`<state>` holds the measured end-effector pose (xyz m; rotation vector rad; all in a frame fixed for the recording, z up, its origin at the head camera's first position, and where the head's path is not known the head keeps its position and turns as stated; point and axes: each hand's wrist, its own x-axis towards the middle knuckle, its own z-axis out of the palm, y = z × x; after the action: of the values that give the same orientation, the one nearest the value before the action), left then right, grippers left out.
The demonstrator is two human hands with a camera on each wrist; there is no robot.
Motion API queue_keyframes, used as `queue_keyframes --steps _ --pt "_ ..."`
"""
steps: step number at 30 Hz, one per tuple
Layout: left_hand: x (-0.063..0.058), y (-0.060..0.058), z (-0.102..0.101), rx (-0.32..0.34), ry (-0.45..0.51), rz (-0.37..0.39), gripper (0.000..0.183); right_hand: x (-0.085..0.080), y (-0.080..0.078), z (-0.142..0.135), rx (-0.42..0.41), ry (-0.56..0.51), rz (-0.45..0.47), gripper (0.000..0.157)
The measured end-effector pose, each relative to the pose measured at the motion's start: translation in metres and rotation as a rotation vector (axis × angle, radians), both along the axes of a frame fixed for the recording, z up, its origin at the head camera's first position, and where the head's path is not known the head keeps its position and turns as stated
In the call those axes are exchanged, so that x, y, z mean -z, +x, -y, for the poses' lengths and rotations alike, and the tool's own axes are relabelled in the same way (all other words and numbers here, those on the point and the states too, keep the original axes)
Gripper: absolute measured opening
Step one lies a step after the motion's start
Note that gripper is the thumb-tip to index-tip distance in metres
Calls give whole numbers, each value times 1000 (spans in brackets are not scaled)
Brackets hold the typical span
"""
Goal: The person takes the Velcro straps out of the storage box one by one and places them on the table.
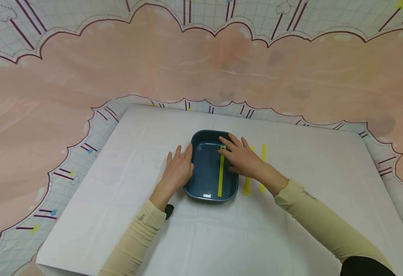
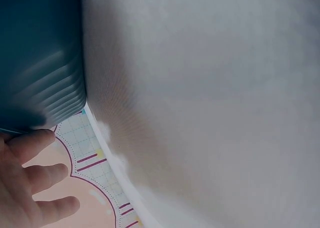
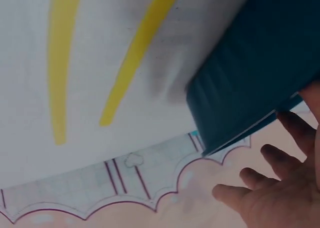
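Note:
A dark blue rectangular tub (image 1: pixel 206 161) with rounded corners sits on the white table. Inside it lies a flat yellow strip (image 1: pixel 221 172) with a small slot near its far end. My left hand (image 1: pixel 178 168) rests along the tub's left side, its fingers extended forward near the rim. In the left wrist view, fingers (image 2: pixel 47 178) stand apart beside the ridged wall. Reaching over the right rim, my right hand (image 1: pixel 244 157) has its fingers spread above the inside, close to the strip's far end. No object shows in either hand.
Two more yellow strips, one (image 1: pixel 247 186) with a flared near end and another (image 1: pixel 264 153) farther right, lie on the table right of the tub. A patterned peach-and-white cloth (image 1: pixel 222 69) surrounds the white tabletop (image 1: pixel 319 165). A black band (image 1: pixel 169 211) is at the left wrist.

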<state>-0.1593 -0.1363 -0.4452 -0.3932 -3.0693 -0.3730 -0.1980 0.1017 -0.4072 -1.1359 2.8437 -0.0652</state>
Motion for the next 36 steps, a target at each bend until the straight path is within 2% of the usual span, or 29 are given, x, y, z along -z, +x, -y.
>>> queue_keyframes --steps 5,10,19,25,36 --pt "0 0 0 -3 2 -3 58 6 0 14 -1 127 -76 53" --pt "1 0 -1 -6 1 -1 58 11 1 24 13 215 -90 40" --pt "3 -1 0 -3 -8 -7 59 18 1 34 1 299 -144 29" --pt "1 -1 1 -1 -17 -7 59 21 -1 44 -7 314 -163 31" --pt "1 -2 2 -1 -25 32 60 30 -9 62 40 211 -72 35"
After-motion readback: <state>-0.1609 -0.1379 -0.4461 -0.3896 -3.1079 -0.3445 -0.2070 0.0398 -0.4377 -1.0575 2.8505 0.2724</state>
